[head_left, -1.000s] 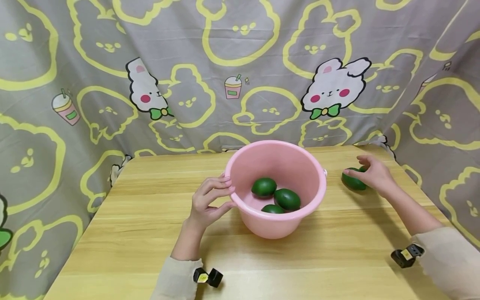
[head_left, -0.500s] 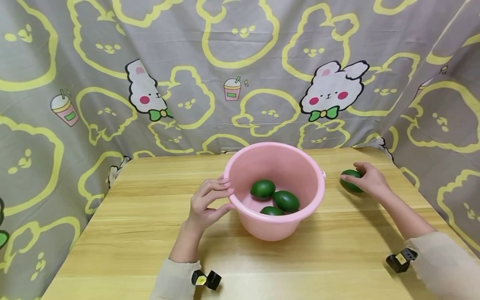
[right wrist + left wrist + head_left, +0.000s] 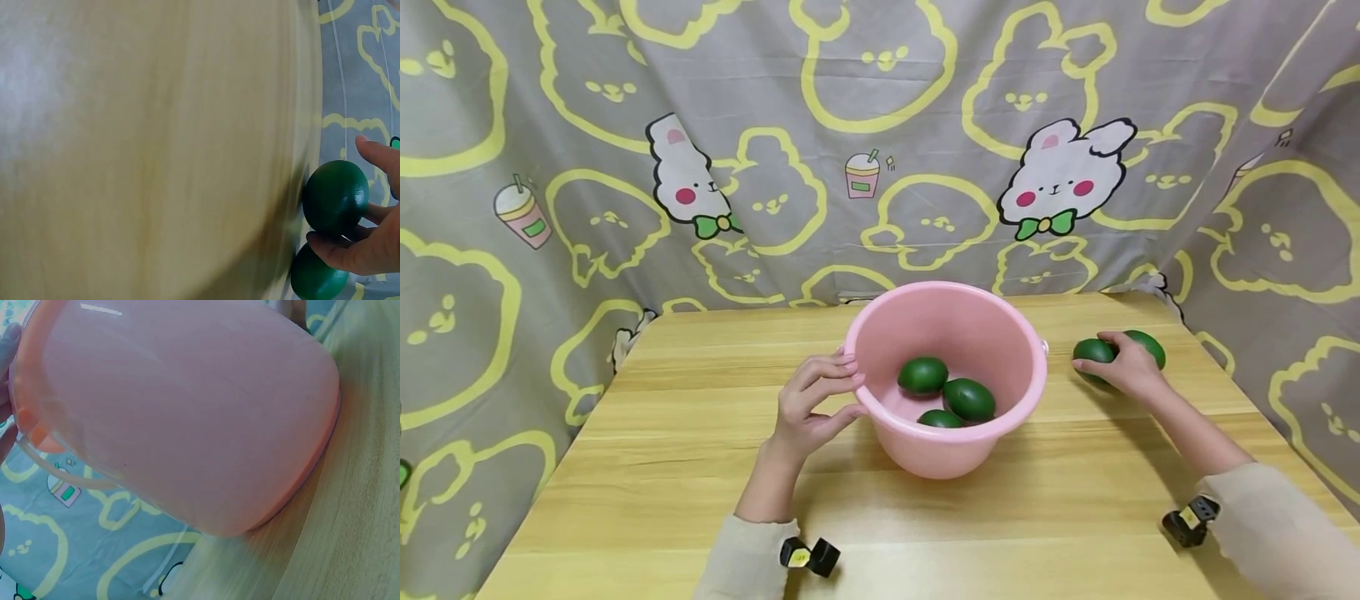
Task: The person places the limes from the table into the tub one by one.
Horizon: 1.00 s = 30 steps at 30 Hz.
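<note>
A pink bucket (image 3: pixel 940 454) stands on the wooden table in the head view, with three dark green limes (image 3: pixel 922 377) in it. My left hand (image 3: pixel 808 408) holds the bucket's rim at its left side, fingertips and thumb against the edge. To the right of the bucket, my right hand (image 3: pixel 1129 371) grips a lime (image 3: pixel 335 197) between thumb and fingers. Another lime (image 3: pixel 1147 348) lies just beyond that hand, partly covered by it. In the right wrist view, a finger (image 3: pixel 331 249) sits between these two limes.
The wooden table (image 3: pixel 700 467) ends at a grey curtain (image 3: pixel 760 100) with yellow cartoon outlines, at the back and both sides. A pale bucket handle (image 3: pixel 69 478) hangs at the bucket's side in the left wrist view. Black devices (image 3: pixel 1191 521) sit at both wrists.
My right hand has moved slightly left with its lime, and the second lime behind it now shows. My left hand keeps its place on the bucket's rim.
</note>
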Each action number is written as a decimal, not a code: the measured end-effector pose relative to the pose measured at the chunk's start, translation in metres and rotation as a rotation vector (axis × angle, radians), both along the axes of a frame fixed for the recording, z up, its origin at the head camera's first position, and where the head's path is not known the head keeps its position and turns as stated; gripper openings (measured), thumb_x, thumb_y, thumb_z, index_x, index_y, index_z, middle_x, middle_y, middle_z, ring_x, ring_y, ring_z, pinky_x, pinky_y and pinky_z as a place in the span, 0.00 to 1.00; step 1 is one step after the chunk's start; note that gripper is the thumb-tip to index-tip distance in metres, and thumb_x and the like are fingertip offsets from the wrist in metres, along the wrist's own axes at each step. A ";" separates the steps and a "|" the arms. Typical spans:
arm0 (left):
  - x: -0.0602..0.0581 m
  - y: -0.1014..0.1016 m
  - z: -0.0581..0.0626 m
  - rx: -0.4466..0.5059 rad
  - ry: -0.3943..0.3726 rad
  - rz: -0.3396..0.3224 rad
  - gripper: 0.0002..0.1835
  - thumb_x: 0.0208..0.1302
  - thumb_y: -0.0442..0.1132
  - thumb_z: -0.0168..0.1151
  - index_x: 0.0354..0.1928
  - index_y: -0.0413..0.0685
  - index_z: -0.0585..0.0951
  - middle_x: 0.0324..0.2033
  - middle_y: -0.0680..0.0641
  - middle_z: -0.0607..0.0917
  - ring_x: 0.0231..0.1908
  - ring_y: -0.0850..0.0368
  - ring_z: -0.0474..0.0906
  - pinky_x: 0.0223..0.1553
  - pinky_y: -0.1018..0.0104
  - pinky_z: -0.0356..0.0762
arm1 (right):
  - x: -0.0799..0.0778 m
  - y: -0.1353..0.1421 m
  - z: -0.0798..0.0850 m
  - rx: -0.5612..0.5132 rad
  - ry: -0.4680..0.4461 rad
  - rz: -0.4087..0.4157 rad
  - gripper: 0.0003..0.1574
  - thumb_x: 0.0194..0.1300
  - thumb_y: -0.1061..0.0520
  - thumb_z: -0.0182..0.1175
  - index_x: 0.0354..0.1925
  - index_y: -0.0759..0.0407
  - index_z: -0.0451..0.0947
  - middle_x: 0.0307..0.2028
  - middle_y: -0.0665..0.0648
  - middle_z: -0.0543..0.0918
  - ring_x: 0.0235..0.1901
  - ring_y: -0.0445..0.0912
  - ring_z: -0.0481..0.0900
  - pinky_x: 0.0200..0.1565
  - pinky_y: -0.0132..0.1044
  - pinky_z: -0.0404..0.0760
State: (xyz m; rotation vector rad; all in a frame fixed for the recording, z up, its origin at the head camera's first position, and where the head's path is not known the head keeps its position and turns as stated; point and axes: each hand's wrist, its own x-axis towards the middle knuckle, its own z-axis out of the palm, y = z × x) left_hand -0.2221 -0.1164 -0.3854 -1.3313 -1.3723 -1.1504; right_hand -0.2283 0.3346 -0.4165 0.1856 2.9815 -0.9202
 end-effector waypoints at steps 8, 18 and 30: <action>0.000 0.001 0.001 -0.001 -0.002 0.004 0.17 0.55 0.42 0.70 0.37 0.31 0.84 0.34 0.36 0.82 0.45 0.46 0.80 0.54 0.50 0.81 | 0.001 -0.003 -0.004 -0.009 0.001 0.009 0.54 0.60 0.41 0.63 0.67 0.71 0.51 0.58 0.84 0.60 0.54 0.76 0.62 0.50 0.72 0.68; 0.000 0.001 0.000 0.000 0.003 0.006 0.18 0.54 0.42 0.70 0.36 0.31 0.84 0.33 0.36 0.82 0.44 0.45 0.80 0.54 0.50 0.81 | 0.002 -0.001 -0.019 -0.042 0.041 0.015 0.55 0.55 0.39 0.67 0.68 0.64 0.54 0.59 0.81 0.63 0.53 0.75 0.65 0.48 0.71 0.70; 0.001 0.001 0.001 0.004 0.002 -0.004 0.18 0.55 0.41 0.70 0.36 0.30 0.83 0.33 0.35 0.81 0.45 0.45 0.80 0.55 0.51 0.81 | 0.006 -0.003 -0.041 -0.112 0.115 -0.037 0.57 0.51 0.44 0.72 0.65 0.72 0.55 0.53 0.78 0.69 0.50 0.69 0.70 0.47 0.62 0.75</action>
